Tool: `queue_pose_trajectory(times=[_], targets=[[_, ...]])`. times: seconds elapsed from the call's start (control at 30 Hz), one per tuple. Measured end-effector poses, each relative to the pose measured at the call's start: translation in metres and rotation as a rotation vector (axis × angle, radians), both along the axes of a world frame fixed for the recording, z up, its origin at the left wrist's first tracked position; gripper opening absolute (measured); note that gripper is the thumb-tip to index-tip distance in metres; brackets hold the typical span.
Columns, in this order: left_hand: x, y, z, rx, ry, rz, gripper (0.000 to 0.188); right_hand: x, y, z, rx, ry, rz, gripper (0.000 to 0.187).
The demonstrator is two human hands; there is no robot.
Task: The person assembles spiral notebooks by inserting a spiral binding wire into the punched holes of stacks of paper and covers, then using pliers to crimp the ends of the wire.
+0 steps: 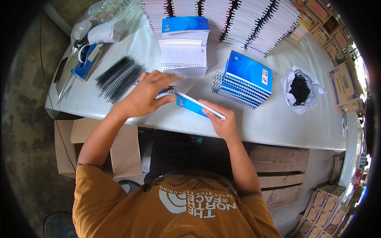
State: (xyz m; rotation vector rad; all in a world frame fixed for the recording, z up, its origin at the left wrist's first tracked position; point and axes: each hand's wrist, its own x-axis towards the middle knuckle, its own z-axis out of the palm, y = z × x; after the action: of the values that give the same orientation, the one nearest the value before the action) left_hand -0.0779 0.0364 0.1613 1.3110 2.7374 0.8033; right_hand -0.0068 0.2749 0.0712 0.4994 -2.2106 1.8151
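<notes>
A thin blue-covered notebook [190,105] is held on edge just above the white table [278,123]. My right hand [222,121] grips its right end from below. My left hand [145,95] is curled over its left end, fingers at a black wire coil [171,90] that sits along that end. A stack of bound blue spiral notebooks [247,78] lies just beyond my right hand, with a loose black coil [216,81] beside it. A pile of black coils [118,77] lies beyond my left hand.
Unbound lined pages [183,57] and a blue-topped stack [185,25] stand behind the hands, and several rows of page stacks [246,20] fill the back. A white bag of black pieces [300,89] lies right, a blue tape dispenser [85,59] left. Cardboard boxes [343,85] stand far right.
</notes>
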Motion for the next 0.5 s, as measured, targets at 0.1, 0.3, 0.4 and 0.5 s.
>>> queue_pose_trajectory(times=[0.1,0.3,0.4,0.5], targets=[[0.007,0.007,0.001,-0.186,0.16,0.04,0.028,0.004,-0.001,0.001,0.037,0.028,-0.013,0.032],[0.064,0.011,-0.081,-0.145,0.494,0.174,0.078,0.023,-0.016,-0.002,0.035,0.136,-0.098,0.034],[0.081,-0.006,-0.121,-0.185,0.743,0.03,0.095,0.032,-0.022,-0.008,0.013,0.123,-0.063,0.036],[0.079,0.0,-0.102,-0.095,0.479,0.231,0.102,0.033,-0.033,-0.002,0.062,0.306,-0.002,0.041]])
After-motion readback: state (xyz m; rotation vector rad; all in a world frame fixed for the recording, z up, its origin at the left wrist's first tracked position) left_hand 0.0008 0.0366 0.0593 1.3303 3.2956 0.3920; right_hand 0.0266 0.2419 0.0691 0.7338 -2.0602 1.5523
